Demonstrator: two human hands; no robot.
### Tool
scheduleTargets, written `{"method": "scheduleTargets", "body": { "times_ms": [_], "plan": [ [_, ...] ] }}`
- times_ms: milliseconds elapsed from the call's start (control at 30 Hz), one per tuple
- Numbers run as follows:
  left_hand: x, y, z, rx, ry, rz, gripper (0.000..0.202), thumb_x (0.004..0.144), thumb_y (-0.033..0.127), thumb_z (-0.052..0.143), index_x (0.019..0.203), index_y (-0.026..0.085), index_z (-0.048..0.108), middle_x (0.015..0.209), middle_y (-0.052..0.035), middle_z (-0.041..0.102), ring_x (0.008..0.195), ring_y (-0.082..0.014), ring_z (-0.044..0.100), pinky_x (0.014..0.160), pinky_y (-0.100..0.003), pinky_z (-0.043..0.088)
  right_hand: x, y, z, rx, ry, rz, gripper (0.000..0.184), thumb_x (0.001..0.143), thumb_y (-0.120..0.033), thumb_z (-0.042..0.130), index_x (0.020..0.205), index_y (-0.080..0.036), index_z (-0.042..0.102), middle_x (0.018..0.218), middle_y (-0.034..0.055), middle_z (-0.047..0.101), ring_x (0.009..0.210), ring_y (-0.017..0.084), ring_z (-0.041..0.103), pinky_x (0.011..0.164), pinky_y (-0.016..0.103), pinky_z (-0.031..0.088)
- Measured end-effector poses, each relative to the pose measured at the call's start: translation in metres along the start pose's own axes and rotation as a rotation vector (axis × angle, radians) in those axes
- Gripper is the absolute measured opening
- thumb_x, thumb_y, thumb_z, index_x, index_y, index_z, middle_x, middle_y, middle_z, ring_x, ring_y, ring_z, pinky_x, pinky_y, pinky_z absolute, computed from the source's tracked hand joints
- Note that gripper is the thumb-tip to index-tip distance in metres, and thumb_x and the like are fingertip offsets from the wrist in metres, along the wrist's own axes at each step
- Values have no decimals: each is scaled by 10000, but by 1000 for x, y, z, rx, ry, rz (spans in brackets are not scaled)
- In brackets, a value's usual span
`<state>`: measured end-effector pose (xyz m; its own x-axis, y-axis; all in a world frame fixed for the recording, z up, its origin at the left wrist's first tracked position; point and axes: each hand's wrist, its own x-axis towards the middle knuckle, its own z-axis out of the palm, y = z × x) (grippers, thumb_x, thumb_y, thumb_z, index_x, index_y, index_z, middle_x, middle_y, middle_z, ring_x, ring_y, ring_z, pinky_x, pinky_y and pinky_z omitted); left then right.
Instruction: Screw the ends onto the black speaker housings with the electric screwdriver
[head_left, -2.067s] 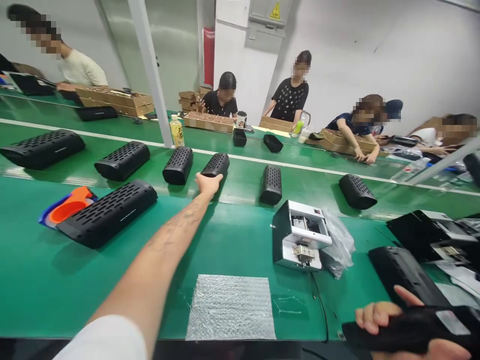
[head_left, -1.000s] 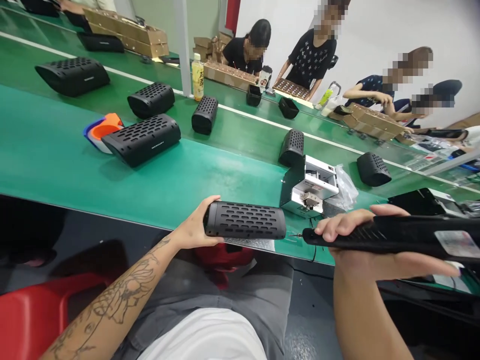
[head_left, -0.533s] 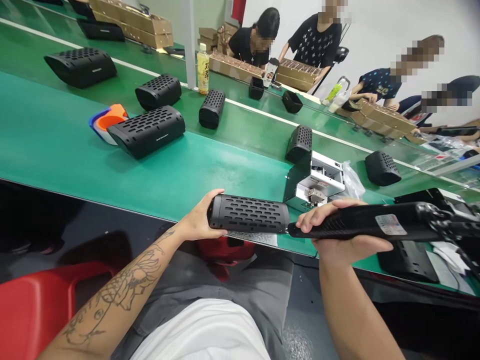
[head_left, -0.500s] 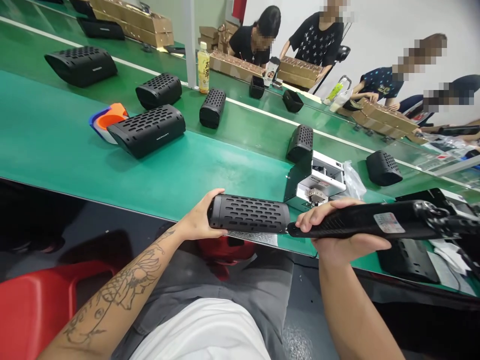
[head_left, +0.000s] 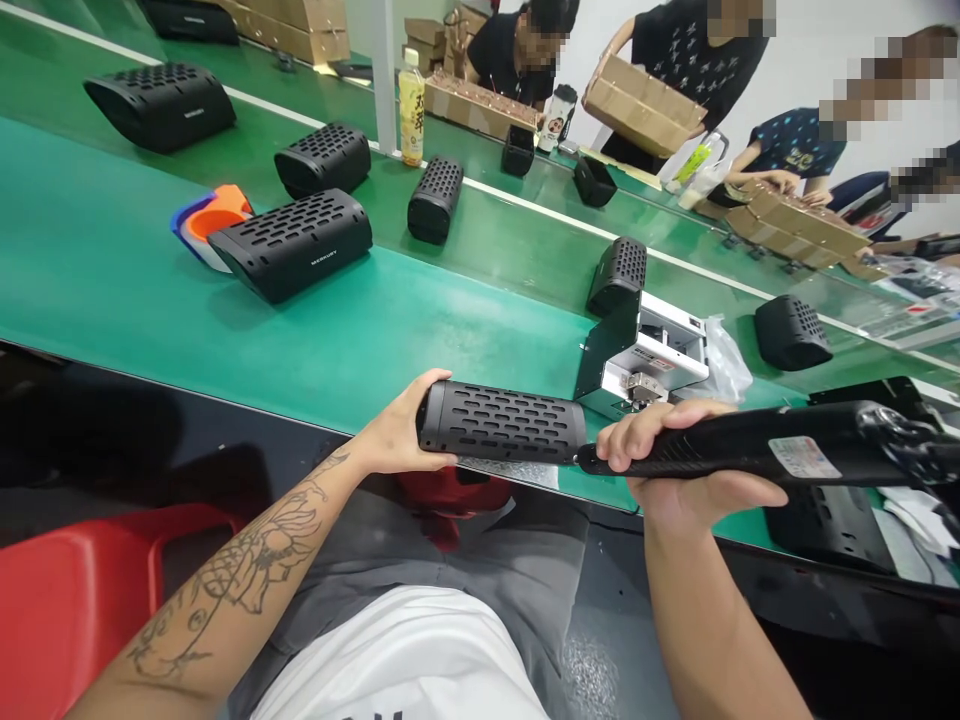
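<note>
My left hand [head_left: 396, 436] grips the left end of a black cylindrical speaker housing [head_left: 501, 424] with slotted holes, held level over the near edge of the green table [head_left: 112, 300]. My right hand [head_left: 675, 470] is closed round a long black electric screwdriver [head_left: 757, 453], held level with its tip against the housing's right end. A silvery foam pad [head_left: 517, 472] lies on the table just under the housing.
A white and black machine [head_left: 637, 360] with a plastic bag stands behind my hands. Several black housings lie on the green conveyor [head_left: 525, 240], a larger one [head_left: 292, 243] beside an orange and blue holder [head_left: 202, 215]. Across the belt, people handle cardboard boxes. A red chair [head_left: 67, 590] is at lower left.
Two seconds ago my left hand reached to the conveyor for a housing; it brought it back to the table edge. The screwdriver tip met its right end and has stayed there.
</note>
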<state>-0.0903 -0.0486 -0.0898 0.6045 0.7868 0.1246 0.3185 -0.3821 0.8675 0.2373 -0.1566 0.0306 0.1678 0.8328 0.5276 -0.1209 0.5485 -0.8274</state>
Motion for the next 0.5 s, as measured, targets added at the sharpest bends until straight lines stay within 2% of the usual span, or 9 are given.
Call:
{"method": "scheduleTargets", "body": {
  "times_ms": [200,333,400,500],
  "plan": [
    [0,2,0,-9,-3,-17,1190,741,432,998,1750,264,391,1686,-155,596,1496,-411,685,1328,-512,551,-2,3,4,-7,-26,10,599,854,-858,894,1018,-283,873,647,-26,722,418,187,611,471,371,591],
    [-1,4,0,4,-4,-7,1193,753,442,1002,1765,281,391,1694,-144,596,1499,-405,686,1324,-510,563,-5,-2,3,-37,23,31,604,863,-870,867,987,-279,838,632,-28,701,433,194,622,477,366,578],
    [-2,6,2,18,-2,3,1177,767,433,998,1765,284,392,1707,-147,589,1514,-405,677,1334,-516,558,4,-9,-5,-80,80,41,656,867,-919,822,995,-276,801,635,-27,684,452,207,632,492,388,589],
    [-3,8,8,31,5,19,1154,783,432,997,1756,285,392,1714,-153,584,1529,-403,673,1341,-521,557,31,-19,-23,-164,168,74,724,871,-989,747,1019,-281,737,677,-15,678,537,244,690,553,448,640]
  ]
}}
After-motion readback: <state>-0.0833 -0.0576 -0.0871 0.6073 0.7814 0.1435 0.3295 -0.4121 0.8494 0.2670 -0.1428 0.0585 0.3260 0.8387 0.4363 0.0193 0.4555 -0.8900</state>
